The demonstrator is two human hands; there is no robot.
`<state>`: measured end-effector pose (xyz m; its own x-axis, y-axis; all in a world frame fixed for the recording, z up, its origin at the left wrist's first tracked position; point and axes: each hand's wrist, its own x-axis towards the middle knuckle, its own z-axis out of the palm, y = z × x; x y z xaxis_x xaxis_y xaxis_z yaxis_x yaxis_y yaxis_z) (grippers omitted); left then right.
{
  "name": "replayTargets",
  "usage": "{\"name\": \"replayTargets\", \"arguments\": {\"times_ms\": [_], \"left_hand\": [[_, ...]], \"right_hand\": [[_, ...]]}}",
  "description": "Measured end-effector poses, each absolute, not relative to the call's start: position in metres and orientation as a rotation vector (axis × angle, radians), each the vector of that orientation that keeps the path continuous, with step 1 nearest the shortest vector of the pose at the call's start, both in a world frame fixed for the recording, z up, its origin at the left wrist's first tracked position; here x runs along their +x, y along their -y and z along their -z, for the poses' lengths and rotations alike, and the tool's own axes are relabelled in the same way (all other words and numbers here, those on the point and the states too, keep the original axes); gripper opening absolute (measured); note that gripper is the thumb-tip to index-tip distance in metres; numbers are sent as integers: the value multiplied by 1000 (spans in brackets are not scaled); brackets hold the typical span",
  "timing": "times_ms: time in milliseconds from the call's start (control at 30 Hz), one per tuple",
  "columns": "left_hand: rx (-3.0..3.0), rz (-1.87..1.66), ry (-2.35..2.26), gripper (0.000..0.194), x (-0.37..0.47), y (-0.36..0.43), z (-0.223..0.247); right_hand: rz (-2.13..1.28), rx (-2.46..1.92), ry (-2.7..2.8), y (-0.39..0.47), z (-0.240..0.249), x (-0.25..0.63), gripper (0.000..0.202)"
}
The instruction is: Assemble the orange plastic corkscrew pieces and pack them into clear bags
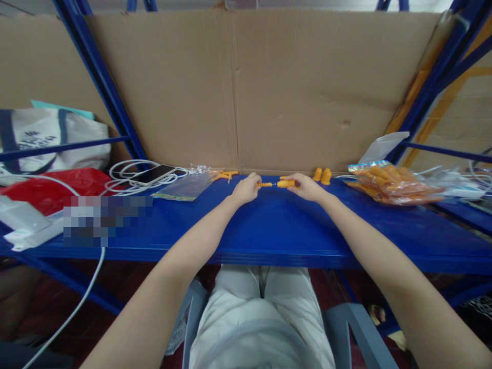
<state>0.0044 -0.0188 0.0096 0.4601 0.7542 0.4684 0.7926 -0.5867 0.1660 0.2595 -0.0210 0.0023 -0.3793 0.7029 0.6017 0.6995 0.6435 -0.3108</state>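
My left hand [247, 189] is closed on an orange spiral piece [265, 184], whose ridged end points right. My right hand [307, 187] grips an orange tube-like part [285, 183] between thumb and fingers. The two pieces face each other end to end just above the blue shelf [284, 225], with something small and shiny in the narrow space between them. Beyond my right hand stand two small orange cup-like pieces [322, 176]. Left of my left hand lie orange branched parts [225, 175] beside a clear plastic bag [186, 189].
At right lies a clear bag packed with orange parts [395, 182]. A phone [154, 175] rests on coiled white cables [123, 169] at left, near a red bag [69, 187] and a white power strip [34, 230]. A cardboard panel [284, 92] closes off the back between blue posts.
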Motion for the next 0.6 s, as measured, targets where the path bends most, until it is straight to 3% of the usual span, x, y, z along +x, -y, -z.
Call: {"name": "replayTargets", "arguments": {"times_ms": [400, 600], "left_hand": [[-2663, 830, 1259, 18, 7, 22, -10], [-2684, 844, 1253, 17, 4, 15, -6]], "right_hand": [[-61, -1107, 2156, 28, -5, 249, 32], [-459, -1059, 1966, 24, -4, 255, 43]]}}
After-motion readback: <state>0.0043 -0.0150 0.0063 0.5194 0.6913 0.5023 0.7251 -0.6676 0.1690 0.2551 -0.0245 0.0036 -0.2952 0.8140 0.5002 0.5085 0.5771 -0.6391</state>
